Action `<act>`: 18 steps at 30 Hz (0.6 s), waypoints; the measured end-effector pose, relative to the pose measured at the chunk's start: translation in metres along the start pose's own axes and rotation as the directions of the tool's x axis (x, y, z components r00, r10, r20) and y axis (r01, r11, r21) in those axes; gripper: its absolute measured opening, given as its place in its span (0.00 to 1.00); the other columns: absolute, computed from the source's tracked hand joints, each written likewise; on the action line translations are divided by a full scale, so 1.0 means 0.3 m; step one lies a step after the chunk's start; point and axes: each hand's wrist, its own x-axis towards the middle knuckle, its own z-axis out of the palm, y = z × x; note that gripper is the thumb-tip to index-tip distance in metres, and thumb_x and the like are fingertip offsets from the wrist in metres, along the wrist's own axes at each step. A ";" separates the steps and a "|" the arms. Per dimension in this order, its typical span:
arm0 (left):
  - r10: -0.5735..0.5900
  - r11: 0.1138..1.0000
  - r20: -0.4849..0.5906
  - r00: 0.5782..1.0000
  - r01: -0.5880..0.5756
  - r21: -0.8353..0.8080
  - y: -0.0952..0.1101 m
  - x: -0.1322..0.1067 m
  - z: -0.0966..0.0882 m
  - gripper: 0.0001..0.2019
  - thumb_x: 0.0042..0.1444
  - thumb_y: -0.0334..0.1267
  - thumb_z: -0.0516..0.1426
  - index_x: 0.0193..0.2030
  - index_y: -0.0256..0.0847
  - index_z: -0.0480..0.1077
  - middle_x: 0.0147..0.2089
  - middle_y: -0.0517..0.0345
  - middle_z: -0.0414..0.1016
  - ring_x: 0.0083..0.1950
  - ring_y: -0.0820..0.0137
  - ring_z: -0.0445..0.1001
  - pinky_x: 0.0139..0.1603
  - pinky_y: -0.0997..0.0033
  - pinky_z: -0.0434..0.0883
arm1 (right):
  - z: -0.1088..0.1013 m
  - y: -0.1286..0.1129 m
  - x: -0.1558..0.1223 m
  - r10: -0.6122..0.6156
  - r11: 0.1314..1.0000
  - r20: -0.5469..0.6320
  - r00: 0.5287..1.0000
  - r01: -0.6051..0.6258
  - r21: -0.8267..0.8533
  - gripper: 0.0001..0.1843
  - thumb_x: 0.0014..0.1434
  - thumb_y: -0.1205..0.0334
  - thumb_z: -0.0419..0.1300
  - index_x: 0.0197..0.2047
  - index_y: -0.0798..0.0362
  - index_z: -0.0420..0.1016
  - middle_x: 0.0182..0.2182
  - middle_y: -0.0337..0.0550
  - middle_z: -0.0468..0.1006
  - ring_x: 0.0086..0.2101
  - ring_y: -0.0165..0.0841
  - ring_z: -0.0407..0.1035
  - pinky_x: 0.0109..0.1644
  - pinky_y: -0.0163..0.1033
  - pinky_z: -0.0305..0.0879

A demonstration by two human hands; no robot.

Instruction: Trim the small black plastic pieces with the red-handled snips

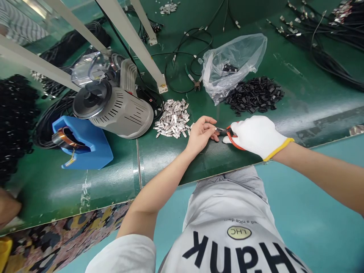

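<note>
My left hand (201, 133) is bare and low over the green table, its thumb and index finger pinched together. What lies in the pinch is too small to make out. My right hand (257, 134), in a white glove with a yellow cuff, grips red-handled pliers (233, 142). The jaws of the pliers point left and reach to the left fingertips. Just left of my left hand lies a heap of small silver metal connector shells (173, 118). Behind my right hand spreads a pile of small black plastic pieces (256, 94).
A clear plastic bag (239, 53) holds more black pieces. Cutters (195, 81) lie near a looped black cable (182, 41). At left stand a grey machine (122, 113) and a blue tape dispenser (96, 151). Cable bundles (327, 57) lie far right; another person's arm (8, 208) shows at left.
</note>
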 end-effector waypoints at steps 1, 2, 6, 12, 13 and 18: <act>0.000 1.000 0.002 1.000 0.000 0.003 -0.001 0.000 0.000 0.15 0.57 0.39 0.64 0.48 0.39 0.67 0.31 0.62 0.79 0.26 0.72 0.80 0.30 0.74 0.72 | -0.004 0.002 -0.001 -0.008 1.000 0.005 1.000 0.008 0.014 0.33 0.69 0.34 0.47 0.42 0.57 0.77 0.32 0.58 0.80 0.36 0.48 0.76 0.34 0.42 0.41; 0.001 1.000 0.004 1.000 -0.001 0.004 -0.002 0.000 -0.001 0.15 0.57 0.39 0.64 0.48 0.39 0.67 0.31 0.62 0.79 0.25 0.72 0.80 0.30 0.74 0.72 | -0.007 0.005 -0.003 -0.014 1.000 0.008 1.000 0.013 0.026 0.33 0.70 0.35 0.47 0.41 0.57 0.76 0.32 0.58 0.80 0.36 0.48 0.76 0.34 0.42 0.40; 0.006 1.000 0.010 1.000 -0.006 0.004 -0.004 -0.002 -0.001 0.15 0.57 0.39 0.64 0.48 0.39 0.68 0.31 0.63 0.79 0.26 0.72 0.80 0.31 0.74 0.72 | -0.001 0.017 -0.010 -0.036 0.999 0.013 0.999 0.036 0.027 0.33 0.71 0.36 0.46 0.42 0.58 0.75 0.31 0.58 0.78 0.35 0.48 0.76 0.34 0.43 0.38; 0.008 1.000 0.009 1.000 -0.008 0.009 -0.004 -0.001 -0.003 0.15 0.58 0.40 0.64 0.48 0.39 0.68 0.32 0.62 0.79 0.26 0.73 0.80 0.31 0.73 0.73 | 0.018 0.018 -0.004 -0.020 0.999 0.036 0.999 0.018 0.051 0.37 0.71 0.33 0.42 0.42 0.58 0.76 0.32 0.59 0.79 0.36 0.47 0.76 0.34 0.42 0.40; 0.008 1.000 0.008 1.000 -0.008 0.008 -0.004 -0.001 -0.003 0.15 0.58 0.40 0.64 0.48 0.39 0.68 0.32 0.62 0.79 0.26 0.72 0.80 0.31 0.73 0.73 | 0.017 0.017 -0.002 -0.018 0.998 0.046 0.999 0.015 0.064 0.38 0.71 0.32 0.41 0.42 0.58 0.76 0.33 0.59 0.80 0.36 0.47 0.76 0.34 0.42 0.41; 0.007 1.000 0.006 1.000 -0.007 0.021 -0.002 -0.001 0.000 0.14 0.58 0.39 0.63 0.48 0.39 0.68 0.31 0.62 0.78 0.26 0.72 0.80 0.31 0.73 0.73 | -0.001 0.003 -0.004 -0.010 0.998 0.078 0.997 0.005 0.064 0.34 0.72 0.36 0.43 0.42 0.58 0.76 0.33 0.59 0.80 0.36 0.46 0.76 0.34 0.42 0.42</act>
